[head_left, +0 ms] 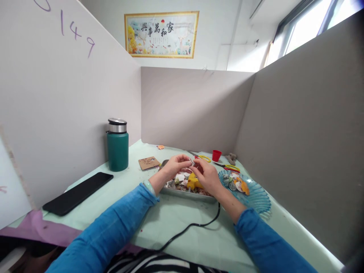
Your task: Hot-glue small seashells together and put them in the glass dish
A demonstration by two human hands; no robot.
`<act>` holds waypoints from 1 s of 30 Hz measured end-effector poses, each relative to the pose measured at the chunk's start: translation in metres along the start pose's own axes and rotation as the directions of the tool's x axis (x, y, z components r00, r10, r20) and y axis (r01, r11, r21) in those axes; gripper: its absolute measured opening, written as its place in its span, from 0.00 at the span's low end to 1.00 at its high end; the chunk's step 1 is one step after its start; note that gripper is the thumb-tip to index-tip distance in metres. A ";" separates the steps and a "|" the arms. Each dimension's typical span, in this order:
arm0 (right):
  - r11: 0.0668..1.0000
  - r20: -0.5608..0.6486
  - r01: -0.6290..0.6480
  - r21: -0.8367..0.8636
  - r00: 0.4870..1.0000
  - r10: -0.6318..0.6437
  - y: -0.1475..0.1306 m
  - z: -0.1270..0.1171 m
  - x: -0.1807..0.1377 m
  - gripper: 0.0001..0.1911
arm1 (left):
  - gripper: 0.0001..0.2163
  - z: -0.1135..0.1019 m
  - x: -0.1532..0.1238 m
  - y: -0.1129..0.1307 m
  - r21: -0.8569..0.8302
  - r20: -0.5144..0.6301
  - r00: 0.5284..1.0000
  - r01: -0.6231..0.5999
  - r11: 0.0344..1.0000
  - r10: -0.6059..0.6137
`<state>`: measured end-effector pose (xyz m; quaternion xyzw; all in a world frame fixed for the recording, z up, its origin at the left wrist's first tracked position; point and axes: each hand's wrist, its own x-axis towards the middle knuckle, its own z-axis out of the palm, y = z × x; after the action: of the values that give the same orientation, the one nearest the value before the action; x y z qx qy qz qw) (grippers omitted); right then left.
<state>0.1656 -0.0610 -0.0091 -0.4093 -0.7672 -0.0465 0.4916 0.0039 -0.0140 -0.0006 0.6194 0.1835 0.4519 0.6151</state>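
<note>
Together, a person's left hand (176, 166) and right hand (209, 174) pinch a small silvery piece (192, 162) between their fingers above a metal tray (186, 192), likely so anything dropped lands inside

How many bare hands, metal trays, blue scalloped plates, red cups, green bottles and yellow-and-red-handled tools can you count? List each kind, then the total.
Bare hands: 2
Metal tray: 1
Blue scalloped plate: 1
Red cup: 1
Green bottle: 1
Yellow-and-red-handled tools: 2
Total: 8
</note>
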 end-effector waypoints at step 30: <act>0.966 -0.017 -0.048 -0.255 0.999 0.045 0.008 0.003 -0.001 0.12 | 0.05 -0.008 0.006 -0.002 0.804 -0.108 0.940 -0.109 0.584 0.324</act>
<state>0.1696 -0.0549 -0.0143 -0.4867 -0.7424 -0.1355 0.4400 0.0016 -0.0040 -0.0023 0.7832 0.3596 0.4693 0.1922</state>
